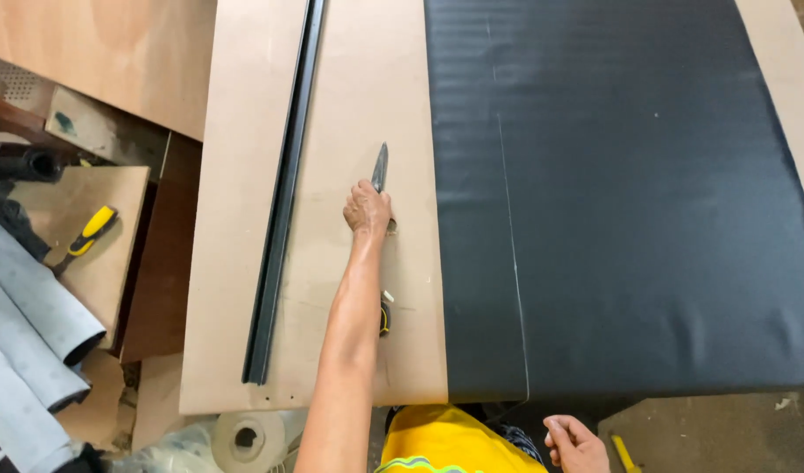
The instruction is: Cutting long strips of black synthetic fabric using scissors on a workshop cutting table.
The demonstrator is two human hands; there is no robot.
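The left hand [368, 208] reaches out over the bare brown board of the worktop [235, 263], its grip closed around the handle of a pair of scissors [381, 168] whose closed blades point away from the person. The scissors lie between a long black metal bar [283, 193] on the left and the edge of a black sheet [612, 193] on the right, close to that edge but apart from it. A thin chalk line [511, 254] runs the length of the sheet. The right hand [575, 442] hangs at the near edge below the worktop, its grip loosely curled around something small and pale; what it is I cannot tell. Judged from this, the step is picking up the scissors; the next move calls for carrying them to the chalk line's near end.
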